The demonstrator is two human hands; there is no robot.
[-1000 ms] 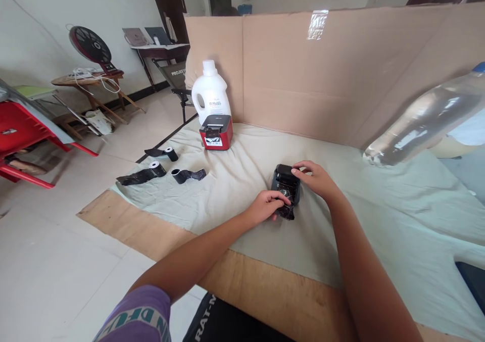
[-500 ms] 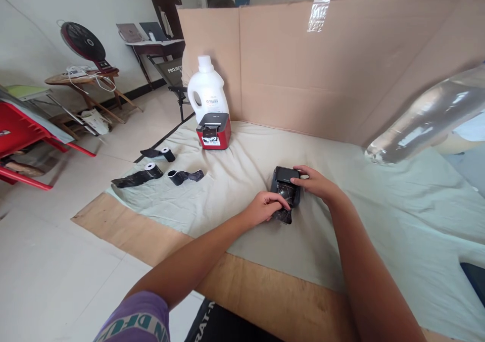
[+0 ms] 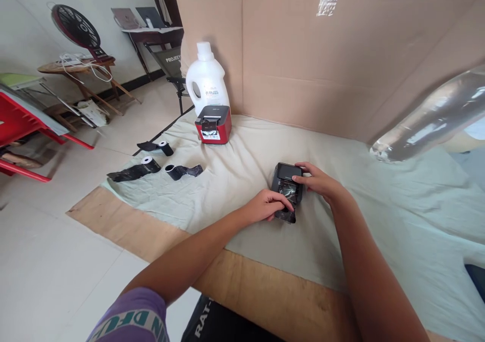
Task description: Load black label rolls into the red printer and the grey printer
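Note:
A small black printer (image 3: 287,172) sits on the cloth in front of me, a glossy black paper strip (image 3: 288,191) trailing from its front. My left hand (image 3: 264,205) has its fingers closed on the loose end of this strip. Gripping the printer's right side is my right hand (image 3: 319,181), thumb on the top edge and fingers behind the far corner. Farther back stands a red and black printer (image 3: 224,127) with a dark strip hanging out over its label. Three black paper rolls, one of them a roll (image 3: 151,165) with a white core end, lie partly unwound at left.
A white detergent bottle (image 3: 212,79) stands behind the red printer. The cardboard panel (image 3: 295,54) rises along the back. On the right lies a shiny clear plastic-wrapped thing (image 3: 428,114). Bare wood (image 3: 257,276) shows at the table's front edge, and a fan (image 3: 76,26) stands far left.
The view has tipped down slightly, so the background sits higher. Both hands keep their places on the black printer and its strip, with only slight movement.

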